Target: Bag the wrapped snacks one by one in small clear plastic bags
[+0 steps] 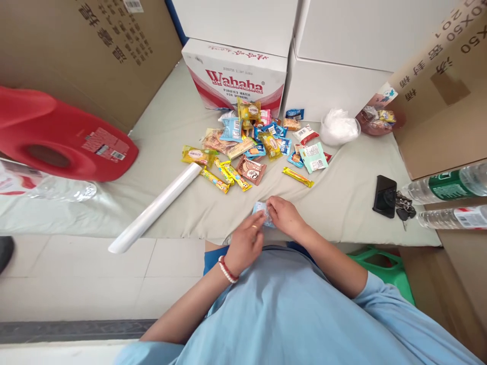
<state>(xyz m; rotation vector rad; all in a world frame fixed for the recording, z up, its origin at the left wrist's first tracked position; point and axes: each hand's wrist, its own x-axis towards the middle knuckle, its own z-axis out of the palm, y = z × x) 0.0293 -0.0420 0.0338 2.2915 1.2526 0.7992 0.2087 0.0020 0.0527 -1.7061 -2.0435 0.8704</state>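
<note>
Just in front of my body a small light-blue packet [259,207] lies at the table's near edge, largely covered by my fingers. Its kind is hard to make out, and its surface looks shiny. My right hand [285,215] is closed on the packet's right side, thumb and fingers pinched together. From the left, my left hand [245,242], with a ring and a red-and-white bracelet [227,269], has its fingertips pressed on the same packet. Beyond lies a pile of wrapped snacks, among them a brown wafer packet [251,170] and a yellow stick packet [298,177].
A roll of clear plastic film [155,208] overhangs the near edge at left, near a red jug [64,134]. A Wahaha carton [236,76] and white boxes stand behind the snacks. Rightward are a white plastic bundle [340,126], a phone [385,196], keys [405,206] and bottles [452,185].
</note>
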